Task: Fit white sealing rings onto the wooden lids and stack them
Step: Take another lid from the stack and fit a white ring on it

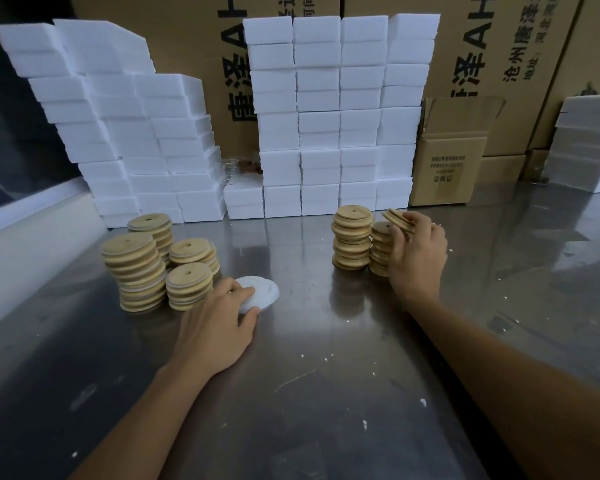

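Lids (398, 220) (round, pale wood) tilt in the right hand's (417, 252) curled grip, just above the shorter right stack (381, 249). Left of that stack, across bare shiny steel table (309, 341), the left hand (219, 325) pinches soft white rings (258, 293).

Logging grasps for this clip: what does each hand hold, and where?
Right hand pinches a wooden lid by its edge. Left hand grips the white rings at their near rim.
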`<state>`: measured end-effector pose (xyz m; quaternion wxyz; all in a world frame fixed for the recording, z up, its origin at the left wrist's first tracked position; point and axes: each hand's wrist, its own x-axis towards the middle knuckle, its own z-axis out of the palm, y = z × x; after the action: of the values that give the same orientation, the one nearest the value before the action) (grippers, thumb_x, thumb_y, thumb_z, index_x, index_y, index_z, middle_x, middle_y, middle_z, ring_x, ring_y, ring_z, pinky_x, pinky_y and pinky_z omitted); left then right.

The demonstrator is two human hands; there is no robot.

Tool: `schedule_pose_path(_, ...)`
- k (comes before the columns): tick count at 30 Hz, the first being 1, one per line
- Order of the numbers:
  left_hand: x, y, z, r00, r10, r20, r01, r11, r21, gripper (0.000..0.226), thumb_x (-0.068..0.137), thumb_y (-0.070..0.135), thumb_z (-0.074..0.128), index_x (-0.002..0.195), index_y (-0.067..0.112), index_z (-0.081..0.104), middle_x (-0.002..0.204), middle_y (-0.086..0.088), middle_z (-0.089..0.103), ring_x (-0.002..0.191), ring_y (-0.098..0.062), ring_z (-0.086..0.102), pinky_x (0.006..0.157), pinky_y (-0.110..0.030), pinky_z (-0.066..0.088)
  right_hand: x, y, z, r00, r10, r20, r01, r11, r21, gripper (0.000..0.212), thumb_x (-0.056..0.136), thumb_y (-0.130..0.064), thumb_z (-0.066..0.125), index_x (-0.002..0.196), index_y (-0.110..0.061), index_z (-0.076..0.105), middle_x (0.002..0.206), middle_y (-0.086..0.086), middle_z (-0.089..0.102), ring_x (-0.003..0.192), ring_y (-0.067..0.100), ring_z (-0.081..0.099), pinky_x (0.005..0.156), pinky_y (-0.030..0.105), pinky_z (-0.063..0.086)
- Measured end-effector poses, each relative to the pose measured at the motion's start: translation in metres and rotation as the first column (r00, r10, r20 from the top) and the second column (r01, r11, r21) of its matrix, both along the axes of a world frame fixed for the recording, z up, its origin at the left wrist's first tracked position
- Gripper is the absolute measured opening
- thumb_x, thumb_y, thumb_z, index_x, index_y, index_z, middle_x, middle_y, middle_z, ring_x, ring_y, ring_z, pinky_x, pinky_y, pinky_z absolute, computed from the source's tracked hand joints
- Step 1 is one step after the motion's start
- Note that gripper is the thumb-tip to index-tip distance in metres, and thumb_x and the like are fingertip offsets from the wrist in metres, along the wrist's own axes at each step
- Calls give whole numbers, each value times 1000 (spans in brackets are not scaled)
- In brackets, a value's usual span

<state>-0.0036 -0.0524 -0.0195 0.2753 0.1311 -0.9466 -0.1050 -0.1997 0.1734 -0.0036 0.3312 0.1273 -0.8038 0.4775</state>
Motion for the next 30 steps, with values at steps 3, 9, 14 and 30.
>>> schedule_pose_path(3, -1, -2, -1, 1000, 5, 11, -5, 1000, 4, 37, 91, 35, 59, 125, 20, 63, 111, 8, 53, 95, -17, 58, 68, -34, 50, 4, 3, 2, 999, -51, 14, 51, 998, -36, 31, 95, -9, 52, 127, -9, 55, 119, 21, 54, 111, 38, 48, 91, 47, 38)
schedule_pose_path(9, -4, -2, 1, 999, 44, 23, -45, 998, 36, 35, 94, 34, 55, 125, 20, 63, 114, 7, 52, 98, -18, 58, 69, -30, 41, 17, 14, -2, 998, -21, -67, 11, 990, -142, 22, 95, -5, 56, 117, -5, 55, 108, 17, 54, 99, 34, 48, 82, 30, 34)
schedule_pose_path(14, -3, 1, 7, 999, 41, -33, -39, 996, 80, 20, 91, 27, 63, 108, 19, 70, 103, 3, 57, 90, -19, 58, 67, -32, 43, 34, 15, -5, 986, 134, -101, -153, 964, -217, 22, 99, -23, 55, 119, -24, 47, 104, -3, 55, 92, 15, 52, 79, 27, 39)
schedule_pose_path(30, 1, 2, 10, 995, -27, -96, 38, 993, 115, 11, 89, 6, 62, 87, 13, 69, 92, 2, 58, 85, -20, 56, 68, -35, 45, 63, 13, 2, 935, 348, 70, -307, 892, -332, 44, 81, 3, 59, 108, -31, 62, 96, -22, 67, 76, -6, 63, 67, 9, 48)
